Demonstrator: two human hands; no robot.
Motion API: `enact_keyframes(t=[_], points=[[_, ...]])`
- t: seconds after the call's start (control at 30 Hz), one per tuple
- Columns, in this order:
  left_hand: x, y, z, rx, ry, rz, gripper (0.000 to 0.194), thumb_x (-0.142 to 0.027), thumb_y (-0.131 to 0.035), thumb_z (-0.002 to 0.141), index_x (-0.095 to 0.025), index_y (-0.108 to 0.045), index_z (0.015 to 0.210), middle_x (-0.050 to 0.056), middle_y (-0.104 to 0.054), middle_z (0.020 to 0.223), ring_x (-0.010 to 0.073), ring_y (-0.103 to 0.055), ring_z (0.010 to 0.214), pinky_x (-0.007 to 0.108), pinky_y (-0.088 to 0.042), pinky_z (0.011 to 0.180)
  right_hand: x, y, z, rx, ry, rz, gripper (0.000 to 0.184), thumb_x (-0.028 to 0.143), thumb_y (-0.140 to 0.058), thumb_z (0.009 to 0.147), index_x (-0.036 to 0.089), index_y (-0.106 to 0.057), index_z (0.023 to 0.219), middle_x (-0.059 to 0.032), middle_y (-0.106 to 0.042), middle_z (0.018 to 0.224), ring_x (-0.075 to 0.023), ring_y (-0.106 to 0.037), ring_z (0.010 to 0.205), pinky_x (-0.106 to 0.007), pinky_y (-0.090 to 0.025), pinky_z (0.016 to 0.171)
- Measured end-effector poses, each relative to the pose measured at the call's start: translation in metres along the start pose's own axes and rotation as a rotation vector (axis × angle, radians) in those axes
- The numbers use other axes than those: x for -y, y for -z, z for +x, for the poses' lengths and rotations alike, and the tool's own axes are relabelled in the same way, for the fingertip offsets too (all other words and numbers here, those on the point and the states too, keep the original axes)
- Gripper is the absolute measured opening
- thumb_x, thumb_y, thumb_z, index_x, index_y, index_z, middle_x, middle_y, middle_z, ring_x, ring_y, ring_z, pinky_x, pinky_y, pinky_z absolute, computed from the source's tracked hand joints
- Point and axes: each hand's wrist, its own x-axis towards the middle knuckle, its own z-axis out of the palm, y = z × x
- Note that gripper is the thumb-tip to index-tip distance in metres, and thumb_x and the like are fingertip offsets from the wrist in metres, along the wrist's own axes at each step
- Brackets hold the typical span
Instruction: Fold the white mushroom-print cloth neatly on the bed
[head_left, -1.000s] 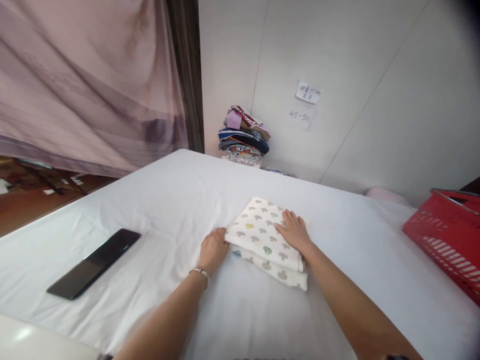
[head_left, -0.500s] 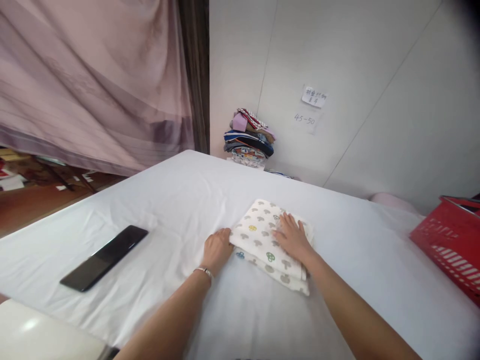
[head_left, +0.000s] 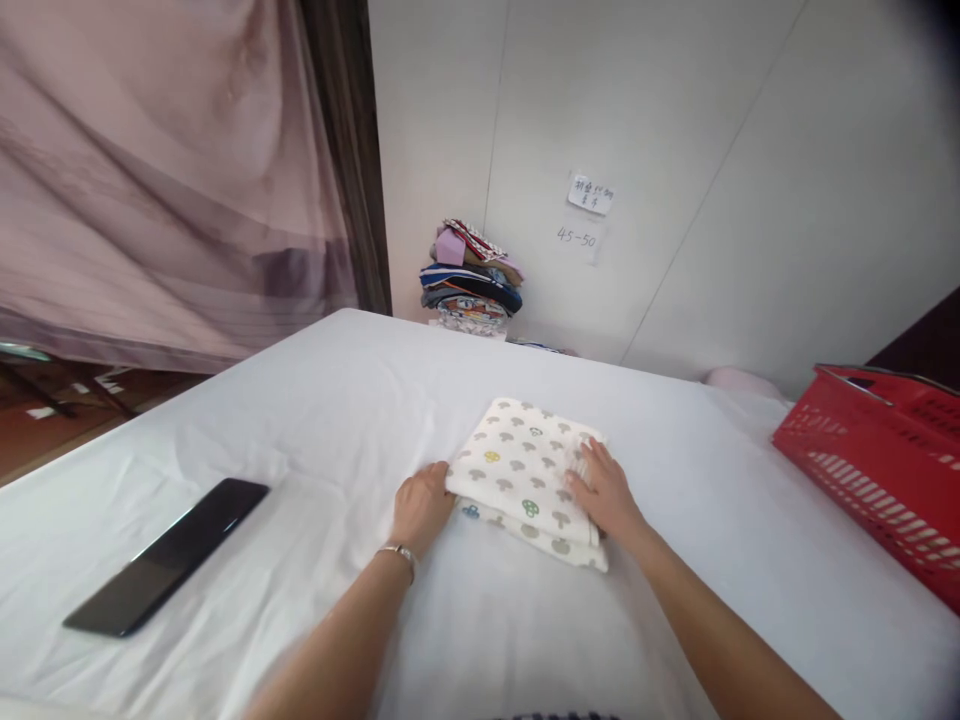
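Note:
A folded white cloth with a grey, yellow, green and blue mushroom print lies in several layers on the white-covered table. At its left corner, my left hand has its fingers curled against the edge, closed on the layers; the fingertips are partly hidden. My right hand rests on the cloth's right side, fingers spread and laid flat over the edge. A silver-coloured bracelet circles my left wrist.
A black smartphone lies on the table at left. The red plastic basket stands at the right. Behind the far edge, a pile of folded clothes leans by the wall. A pink curtain hangs at left.
My right hand has slid from the top of the cloth toward its right edge. My left hand stays at the left corner. The view has turned slightly right.

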Motion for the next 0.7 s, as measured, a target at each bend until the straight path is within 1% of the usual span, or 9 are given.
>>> enact_keyframes(t=[0.1, 0.2, 0.23, 0.3, 0.37, 0.43, 0.53, 0.6, 0.7], points=[[0.001, -0.001, 0.001, -0.007, 0.001, -0.015, 0.017, -0.016, -0.044, 0.079, -0.021, -0.055, 0.090, 0.005, -0.065, 0.094, 0.0214, -0.062, 0.090, 0.030, -0.041, 0.075, -0.018, 0.003, -0.024, -0.076, -0.240, 0.359, 0.075, 0.054, -0.050, 0.079, 0.018, -0.029, 0.142, -0.0075, -0.023, 0.151, -0.0248, -0.022, 0.137, -0.040, -0.022, 0.111], [0.003, -0.003, 0.001, -0.013, -0.003, -0.046, 0.022, -0.018, -0.045, 0.079, -0.021, -0.056, 0.097, 0.005, -0.065, 0.098, 0.0224, -0.061, 0.092, 0.031, -0.042, 0.076, -0.022, 0.006, -0.046, -0.044, -0.481, 0.798, 0.084, 0.058, -0.057, 0.074, 0.022, -0.024, 0.143, -0.0072, -0.031, 0.147, -0.0266, -0.038, 0.130, -0.038, -0.043, 0.098], [0.003, -0.003, 0.001, -0.016, -0.006, -0.060, 0.025, -0.019, -0.045, 0.079, -0.021, -0.056, 0.101, 0.005, -0.065, 0.101, 0.0225, -0.061, 0.093, 0.031, -0.042, 0.076, -0.021, 0.007, -0.052, -0.038, -0.528, 0.911, 0.088, 0.057, -0.060, 0.073, 0.023, -0.022, 0.144, -0.0078, -0.032, 0.147, -0.0268, -0.041, 0.127, -0.037, -0.048, 0.092], [0.003, -0.002, 0.000, -0.030, -0.015, -0.093, 0.033, -0.021, -0.046, 0.079, -0.022, -0.053, 0.110, 0.004, -0.063, 0.108, 0.0222, -0.061, 0.094, 0.031, -0.042, 0.076, -0.017, 0.010, -0.059, -0.032, -0.586, 1.054, 0.095, 0.053, -0.065, 0.071, 0.022, -0.015, 0.145, -0.0099, -0.036, 0.145, -0.0268, -0.046, 0.123, -0.035, -0.053, 0.083], [0.002, -0.001, -0.001, -0.038, -0.022, -0.115, 0.036, -0.024, -0.047, 0.079, -0.022, -0.052, 0.114, 0.004, -0.061, 0.110, 0.0218, -0.060, 0.094, 0.030, -0.042, 0.076, -0.012, 0.014, -0.060, -0.012, -0.637, 1.116, 0.101, 0.050, -0.068, 0.070, 0.020, -0.009, 0.146, -0.0127, -0.044, 0.139, -0.0267, -0.053, 0.115, -0.035, -0.054, 0.078], [0.001, 0.000, -0.002, -0.032, -0.027, -0.120, 0.033, -0.023, -0.048, 0.078, -0.022, -0.054, 0.111, 0.004, -0.062, 0.107, 0.0210, -0.060, 0.094, 0.029, -0.042, 0.077, -0.007, 0.018, -0.057, 0.037, -0.666, 1.129, 0.105, 0.050, -0.069, 0.070, 0.019, -0.004, 0.146, -0.0139, -0.051, 0.133, -0.0264, -0.060, 0.106, -0.035, -0.055, 0.074], [0.001, -0.001, -0.001, -0.037, -0.031, -0.123, 0.029, -0.016, -0.047, 0.077, -0.022, -0.057, 0.103, 0.003, -0.063, 0.103, 0.0195, -0.059, 0.095, 0.027, -0.042, 0.077, -0.002, 0.021, -0.049, 0.131, -0.625, 1.061, 0.099, 0.054, -0.066, 0.072, 0.025, -0.007, 0.146, -0.0115, -0.055, 0.128, -0.0258, -0.064, 0.098, -0.035, -0.055, 0.069], [0.002, -0.002, 0.000, -0.058, -0.028, -0.112, 0.030, -0.014, -0.045, 0.076, -0.022, -0.057, 0.102, 0.003, -0.063, 0.103, 0.0196, -0.059, 0.096, 0.027, -0.042, 0.077, 0.000, 0.018, -0.044, 0.147, -0.553, 0.961, 0.096, 0.051, -0.067, 0.070, 0.029, -0.012, 0.145, -0.0092, -0.054, 0.131, -0.0250, -0.062, 0.101, -0.034, -0.054, 0.073], [0.003, -0.002, 0.001, -0.073, 0.007, -0.076, 0.030, -0.013, -0.044, 0.076, -0.023, -0.059, 0.100, 0.003, -0.063, 0.102, 0.0210, -0.058, 0.097, 0.029, -0.042, 0.076, -0.002, 0.008, -0.041, 0.091, -0.460, 0.799, 0.102, 0.043, -0.070, 0.066, 0.027, -0.009, 0.146, -0.0081, -0.047, 0.137, -0.0226, -0.057, 0.111, -0.031, -0.048, 0.088]])
